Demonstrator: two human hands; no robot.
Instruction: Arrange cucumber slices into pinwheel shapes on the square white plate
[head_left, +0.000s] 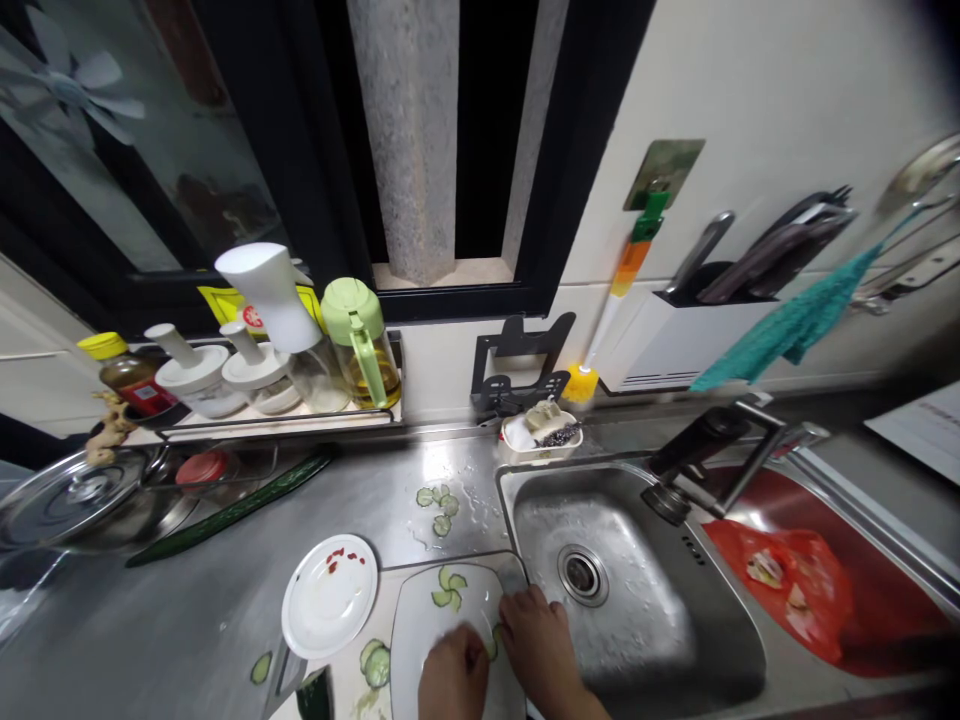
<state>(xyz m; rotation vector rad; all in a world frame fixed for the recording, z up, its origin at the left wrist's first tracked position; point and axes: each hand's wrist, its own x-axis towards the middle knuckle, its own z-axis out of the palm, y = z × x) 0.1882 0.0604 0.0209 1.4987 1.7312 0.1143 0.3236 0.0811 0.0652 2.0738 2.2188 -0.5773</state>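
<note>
A white square-cornered plate lies at the front of the counter, with cucumber slices laid in a curved pattern near its far edge. Over the plate is my left hand, its fingers curled in and slightly blurred; whatever they hold is hidden. My right hand is bent over the plate's right edge, fingertips at a green-edged cucumber slice. Left of the plate, more slices and a cut cucumber piece lie on the cutting board.
A round white plate with small red pieces stands to the left. Beyond it lie a long whole cucumber and several loose slices. The steel sink is at right, its faucet behind. A condiment rack lines the wall.
</note>
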